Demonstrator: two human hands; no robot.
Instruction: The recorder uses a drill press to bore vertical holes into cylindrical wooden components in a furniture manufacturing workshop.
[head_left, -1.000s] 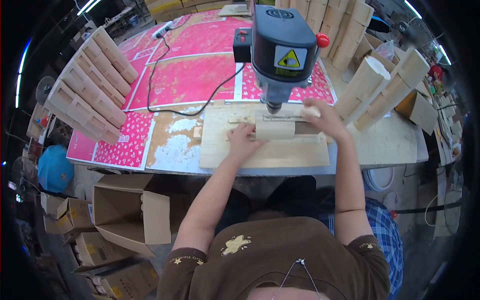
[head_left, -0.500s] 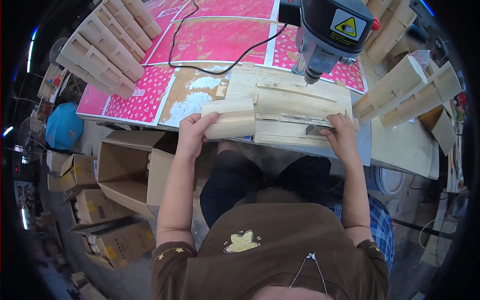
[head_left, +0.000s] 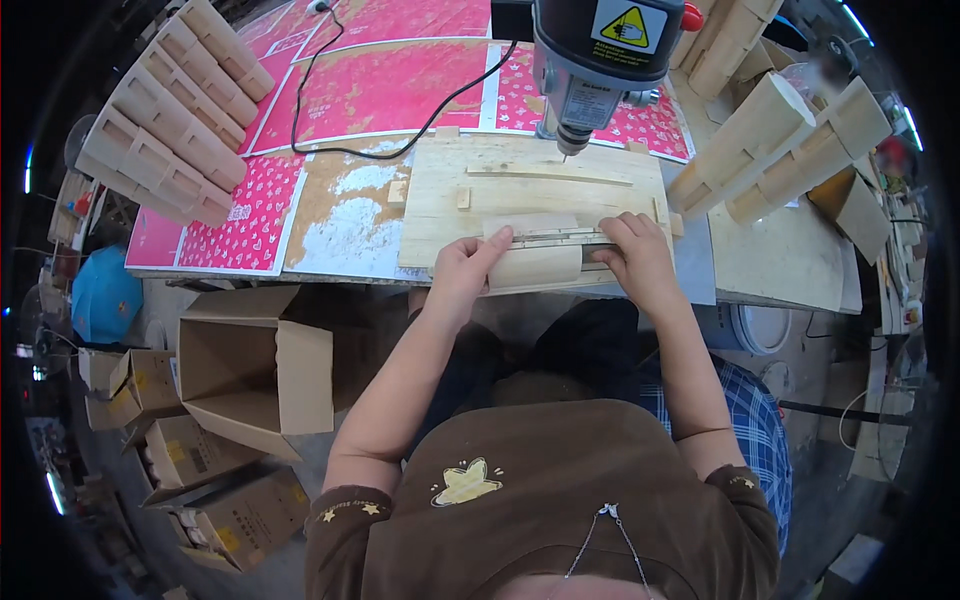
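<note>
**Both hands on the wooden piece at the front edge**

Your left hand point(head_left: 465, 270) grips the left end of the pale wooden piece point(head_left: 533, 252), and your right hand point(head_left: 637, 260) presses on its right end. The piece lies on a plywood board point(head_left: 440, 190) at the surface's front edge, near the drill press point(head_left: 600, 60).

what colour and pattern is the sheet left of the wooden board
Pink with small white hearts, clearest in the head view.

Drill head point(head_left: 600, 55) blocks above board point(head_left: 440, 190); wood stacks point(head_left: 770, 140) crowd rt, lt side open.
</note>
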